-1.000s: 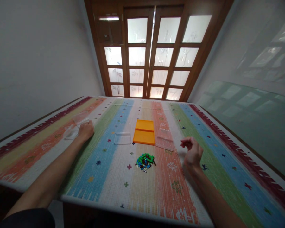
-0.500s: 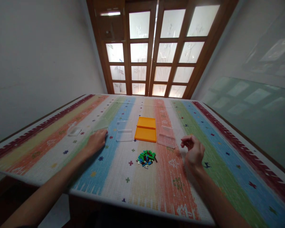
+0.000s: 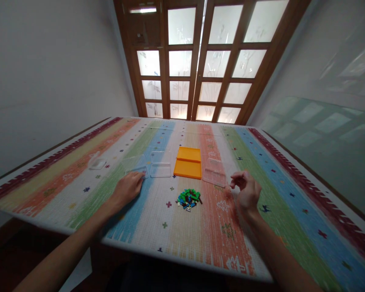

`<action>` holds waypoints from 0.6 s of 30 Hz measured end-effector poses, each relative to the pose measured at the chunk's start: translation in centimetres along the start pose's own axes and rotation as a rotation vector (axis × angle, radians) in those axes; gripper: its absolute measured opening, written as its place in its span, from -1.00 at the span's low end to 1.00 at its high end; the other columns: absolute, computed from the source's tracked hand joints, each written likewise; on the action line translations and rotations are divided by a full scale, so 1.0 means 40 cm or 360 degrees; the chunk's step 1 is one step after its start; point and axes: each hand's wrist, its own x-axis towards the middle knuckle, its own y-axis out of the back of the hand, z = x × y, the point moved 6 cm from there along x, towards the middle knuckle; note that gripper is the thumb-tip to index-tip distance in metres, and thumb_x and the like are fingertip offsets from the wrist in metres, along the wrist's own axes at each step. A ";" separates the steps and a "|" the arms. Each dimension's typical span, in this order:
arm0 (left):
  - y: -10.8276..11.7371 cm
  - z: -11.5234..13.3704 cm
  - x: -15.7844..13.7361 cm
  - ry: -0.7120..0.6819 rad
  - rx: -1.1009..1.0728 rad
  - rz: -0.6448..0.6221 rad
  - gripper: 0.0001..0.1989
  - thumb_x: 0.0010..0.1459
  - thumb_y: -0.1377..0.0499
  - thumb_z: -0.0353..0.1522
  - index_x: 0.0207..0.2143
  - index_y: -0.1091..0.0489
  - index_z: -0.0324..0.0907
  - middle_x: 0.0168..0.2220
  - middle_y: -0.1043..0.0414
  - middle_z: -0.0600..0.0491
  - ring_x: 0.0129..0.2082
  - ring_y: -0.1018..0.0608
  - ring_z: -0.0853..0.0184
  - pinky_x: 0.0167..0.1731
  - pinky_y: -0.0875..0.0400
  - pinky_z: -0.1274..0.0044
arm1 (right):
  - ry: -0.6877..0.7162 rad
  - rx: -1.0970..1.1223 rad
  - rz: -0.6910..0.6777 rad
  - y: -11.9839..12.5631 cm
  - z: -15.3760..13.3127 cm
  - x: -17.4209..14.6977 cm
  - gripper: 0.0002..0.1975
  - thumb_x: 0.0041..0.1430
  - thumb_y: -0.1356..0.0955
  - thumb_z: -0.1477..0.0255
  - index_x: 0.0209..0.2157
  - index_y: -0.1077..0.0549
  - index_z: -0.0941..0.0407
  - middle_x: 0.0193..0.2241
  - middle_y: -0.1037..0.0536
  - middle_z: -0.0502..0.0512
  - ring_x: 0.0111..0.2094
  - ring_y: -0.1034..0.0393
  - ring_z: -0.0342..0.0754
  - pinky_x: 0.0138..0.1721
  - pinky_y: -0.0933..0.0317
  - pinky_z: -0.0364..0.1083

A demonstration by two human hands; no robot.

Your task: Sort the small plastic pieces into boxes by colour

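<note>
My left hand (image 3: 129,187) is closed at the near edge of a clear plastic box (image 3: 133,161), whose lid stands open behind the fingers. Immediately right of it lies a second clear box (image 3: 160,170), its lid folded back. My right hand (image 3: 246,190) rests on the cloth with fingers loosely curled in, and nothing shows in them. Just left of that hand sits an opened pinkish see-through box (image 3: 214,177). An opened orange box (image 3: 187,168) lies between the clear and pinkish ones. Nearer to me is a pile of small green, blue, brown and white bricks (image 3: 189,198).
A small clear container (image 3: 96,163) with something whitish stands farther left. The striped tablecloth (image 3: 152,219) covers the table, its near edge before me. Walls flank both sides, and a wooden glazed door (image 3: 197,61) stands beyond the far edge.
My left hand has moved a little to the right, and the clear box at its fingers has shifted right with it, closer to the second clear box. My right hand stays about where it was.
</note>
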 end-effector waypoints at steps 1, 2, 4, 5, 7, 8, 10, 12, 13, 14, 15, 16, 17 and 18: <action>0.012 -0.005 -0.004 -0.0002 -0.0023 0.0071 -0.70 0.33 -0.04 -0.33 -0.05 -0.53 -0.15 0.04 -0.59 -0.10 0.07 -0.56 0.10 0.13 -0.41 0.31 | -0.0002 -0.0003 0.0005 0.001 0.001 0.001 -0.59 0.17 -0.29 0.04 -0.53 -0.47 0.06 -0.61 -0.41 -0.01 -0.60 -0.25 -0.10 -0.48 -0.13 -0.06; 0.028 -0.016 -0.008 0.0015 -0.0036 0.0160 -0.71 0.33 -0.05 -0.29 -0.08 -0.53 -0.16 0.01 -0.60 -0.11 0.05 -0.57 0.10 0.13 -0.40 0.32 | -0.0002 -0.0003 0.0013 0.003 0.002 0.001 -0.59 0.17 -0.29 0.04 -0.53 -0.47 0.06 -0.61 -0.42 -0.01 -0.60 -0.25 -0.10 -0.49 -0.12 -0.06; 0.067 -0.060 -0.016 0.0143 -0.0016 0.0350 -0.69 0.33 -0.05 -0.23 -0.15 -0.52 -0.20 -0.07 -0.61 -0.11 -0.03 -0.59 0.11 0.09 -0.42 0.34 | 0.0000 0.0004 0.0024 0.005 0.003 0.001 -0.60 0.17 -0.29 0.06 -0.52 -0.47 0.06 -0.61 -0.42 -0.01 -0.60 -0.25 -0.10 -0.49 -0.12 -0.07; 0.086 -0.090 -0.019 0.0243 0.0017 0.0424 -0.68 0.34 -0.03 -0.22 -0.17 -0.50 -0.21 -0.11 -0.61 -0.10 -0.06 -0.60 0.12 0.06 -0.43 0.34 | 0.0002 0.0011 0.0022 0.004 0.002 0.001 -0.60 0.18 -0.29 0.07 -0.52 -0.48 0.06 -0.61 -0.42 0.00 -0.60 -0.25 -0.11 -0.49 -0.12 -0.07; 0.116 -0.164 -0.021 0.0480 0.0118 0.0489 -0.66 0.36 0.03 -0.23 -0.15 -0.47 -0.23 -0.11 -0.59 -0.10 -0.11 -0.59 0.10 -0.02 -0.45 0.33 | 0.0010 0.0029 0.0011 0.002 0.001 0.000 -0.60 0.19 -0.29 0.07 -0.53 -0.48 0.06 -0.61 -0.42 0.00 -0.60 -0.25 -0.11 -0.49 -0.12 -0.07; 0.127 -0.200 -0.020 0.0571 0.0182 0.0495 -0.64 0.37 0.06 -0.24 -0.10 -0.45 -0.24 -0.04 -0.57 -0.11 -0.09 -0.58 0.08 -0.03 -0.45 0.31 | 0.0014 0.0036 -0.0001 0.000 0.001 -0.001 -0.60 0.19 -0.29 0.07 -0.53 -0.48 0.07 -0.61 -0.42 0.00 -0.60 -0.25 -0.11 -0.50 -0.12 -0.07; 0.133 -0.269 -0.016 0.0747 0.0285 0.0414 -0.62 0.35 0.06 -0.25 -0.01 -0.42 -0.27 0.09 -0.49 -0.18 0.02 -0.54 0.01 -0.03 -0.45 0.28 | 0.0026 0.0044 -0.0019 -0.005 -0.001 -0.003 -0.59 0.19 -0.30 0.06 -0.53 -0.48 0.07 -0.61 -0.42 -0.01 -0.61 -0.25 -0.11 -0.51 -0.11 -0.08; 0.128 -0.320 -0.012 0.0833 0.0329 0.0320 -0.61 0.30 0.02 -0.27 0.00 -0.43 -0.30 0.09 -0.47 -0.25 0.01 -0.53 -0.05 -0.09 -0.47 0.27 | 0.0039 0.0043 -0.0032 -0.009 -0.002 -0.007 -0.58 0.20 -0.29 0.06 -0.52 -0.49 0.07 -0.61 -0.42 -0.01 -0.61 -0.24 -0.11 -0.52 -0.10 -0.08; 0.124 -0.339 -0.013 0.0871 0.0345 0.0285 -0.63 0.29 0.01 -0.28 -0.04 -0.45 -0.30 0.05 -0.48 -0.26 -0.02 -0.54 -0.06 -0.13 -0.48 0.28 | 0.0042 0.0040 -0.0039 -0.011 -0.002 -0.009 -0.58 0.21 -0.29 0.06 -0.52 -0.49 0.07 -0.61 -0.41 -0.02 -0.61 -0.24 -0.11 -0.52 -0.10 -0.08; 0.121 -0.351 -0.014 0.0881 0.0355 0.0265 -0.66 0.28 0.00 -0.29 -0.08 -0.46 -0.29 0.02 -0.49 -0.25 -0.05 -0.55 -0.05 -0.16 -0.48 0.29 | 0.0043 0.0036 -0.0047 -0.013 -0.001 -0.010 -0.58 0.22 -0.29 0.06 -0.51 -0.49 0.07 -0.62 -0.41 -0.02 -0.61 -0.25 -0.11 -0.52 -0.10 -0.08; 0.118 -0.359 -0.017 0.0878 0.0363 0.0257 -0.68 0.28 0.01 -0.30 -0.13 -0.47 -0.27 0.00 -0.49 -0.22 -0.07 -0.56 -0.03 -0.18 -0.48 0.30 | 0.0040 0.0031 -0.0056 -0.014 0.000 -0.012 -0.57 0.23 -0.29 0.05 -0.51 -0.49 0.07 -0.63 -0.40 -0.03 -0.61 -0.25 -0.11 -0.52 -0.10 -0.08; 0.116 -0.363 -0.020 0.0868 0.0369 0.0250 -0.69 0.29 0.03 -0.31 -0.17 -0.47 -0.25 -0.01 -0.49 -0.20 -0.09 -0.56 -0.01 -0.19 -0.49 0.31 | 0.0035 0.0025 -0.0064 -0.015 0.001 -0.014 -0.57 0.23 -0.29 0.05 -0.50 -0.49 0.07 -0.64 -0.39 -0.03 -0.62 -0.25 -0.11 -0.52 -0.10 -0.08; 0.115 -0.364 -0.026 0.0856 0.0368 0.0250 -0.69 0.30 0.04 -0.31 -0.19 -0.46 -0.24 0.00 -0.48 -0.18 -0.09 -0.56 0.00 -0.18 -0.49 0.30 | 0.0030 0.0019 -0.0071 -0.015 0.003 -0.015 -0.57 0.23 -0.29 0.04 -0.50 -0.49 0.07 -0.64 -0.39 -0.04 -0.62 -0.25 -0.11 -0.52 -0.11 -0.08; 0.116 -0.362 -0.033 0.0842 0.0358 0.0255 -0.70 0.31 0.05 -0.32 -0.21 -0.45 -0.24 0.01 -0.47 -0.19 -0.09 -0.56 0.00 -0.18 -0.49 0.29 | 0.0028 0.0015 -0.0075 -0.015 0.004 -0.015 -0.57 0.24 -0.29 0.04 -0.51 -0.49 0.07 -0.64 -0.39 -0.04 -0.62 -0.25 -0.11 -0.52 -0.10 -0.08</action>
